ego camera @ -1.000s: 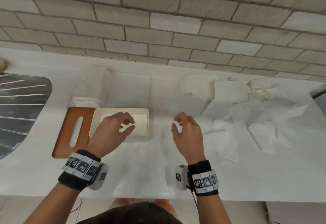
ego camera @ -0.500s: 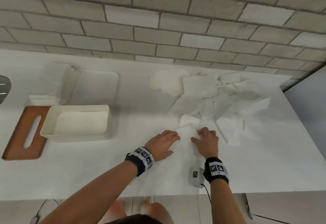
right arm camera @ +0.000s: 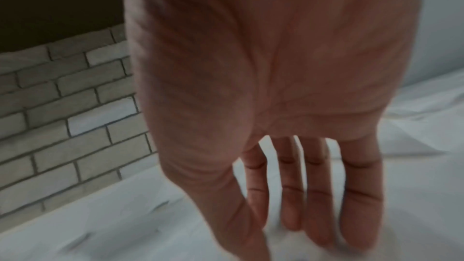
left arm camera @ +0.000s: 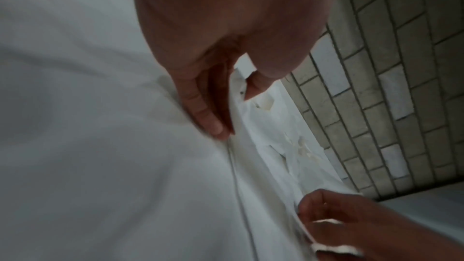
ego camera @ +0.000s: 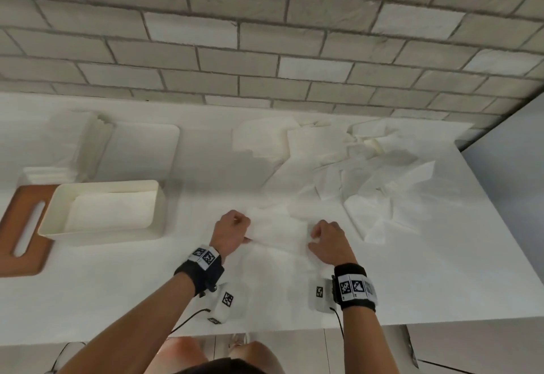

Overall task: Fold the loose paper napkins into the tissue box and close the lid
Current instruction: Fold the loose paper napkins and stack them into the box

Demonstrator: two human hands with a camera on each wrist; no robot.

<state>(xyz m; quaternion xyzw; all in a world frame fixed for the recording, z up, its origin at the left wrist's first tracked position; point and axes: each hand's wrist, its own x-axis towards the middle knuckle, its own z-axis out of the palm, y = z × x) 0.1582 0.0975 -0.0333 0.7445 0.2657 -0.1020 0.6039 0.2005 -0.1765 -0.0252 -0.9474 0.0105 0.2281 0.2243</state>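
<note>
I see my left hand (ego camera: pixel 231 233) and right hand (ego camera: pixel 328 241) each pinching an end of one napkin (ego camera: pixel 279 230). It lies right of the open tissue box (ego camera: pixel 160 211).

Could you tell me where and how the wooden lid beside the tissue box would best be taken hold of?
Probably at its long slot. The wooden lid lies flat on the counter, its right edge tucked against or under the tissue box, so that side is blocked. Come from above on the free left side, hook fingers through the slot and pinch the rim with the thumb.
</note>
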